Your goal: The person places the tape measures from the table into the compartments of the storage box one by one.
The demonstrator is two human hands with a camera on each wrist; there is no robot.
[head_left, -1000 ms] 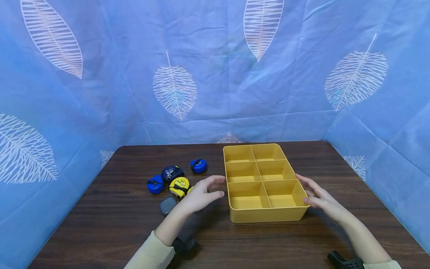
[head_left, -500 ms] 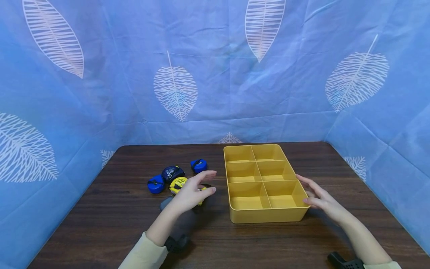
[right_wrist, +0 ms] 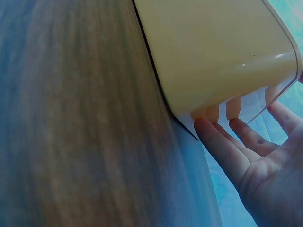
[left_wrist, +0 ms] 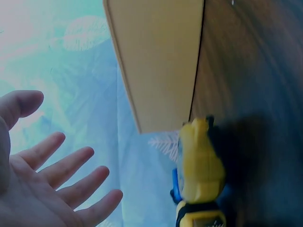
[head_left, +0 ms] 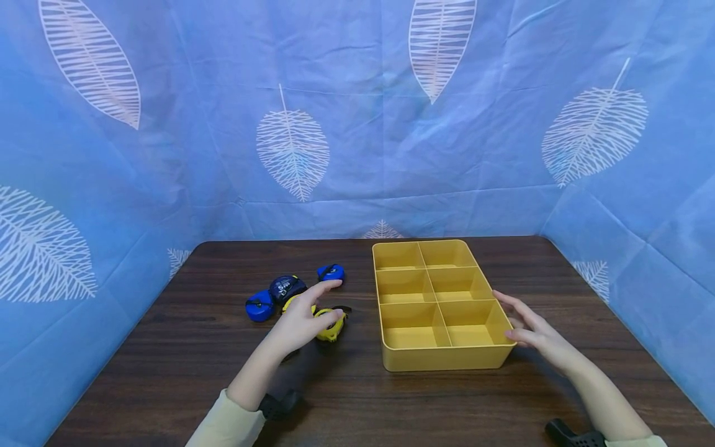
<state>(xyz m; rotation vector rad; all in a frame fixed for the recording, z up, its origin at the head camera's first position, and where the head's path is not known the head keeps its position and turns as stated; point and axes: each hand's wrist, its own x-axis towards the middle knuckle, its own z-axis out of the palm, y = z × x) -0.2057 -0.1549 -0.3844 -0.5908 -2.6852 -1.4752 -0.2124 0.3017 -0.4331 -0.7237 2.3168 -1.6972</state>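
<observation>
My left hand (head_left: 298, 321) is held over a group of tape measures, fingers spread and relaxed with nothing in them. Just beyond its thumb lies a yellow tape measure (head_left: 331, 329), which the left wrist view shows in front of a second yellow tape measure (left_wrist: 201, 218). That second one is mostly hidden by the hand in the head view. A dark blue tape measure (head_left: 287, 287) and a blue tape measure (head_left: 259, 306) lie to the left. On the right, the fingertips of my right hand (head_left: 539, 338) touch the side wall of a yellow divided box (head_left: 441, 358).
Another blue tape measure (head_left: 331, 272) lies farther back, apart from the group. The box's several compartments hold nothing. All of this is on a dark wooden table (head_left: 447, 403), with a blue leaf-patterned cloth (head_left: 346, 136) hanging behind and along both sides.
My left hand has moved left, away from the box and over the tape measures, uncovering the nearer yellow one and covering the grey one. My right hand has stayed at the box.
</observation>
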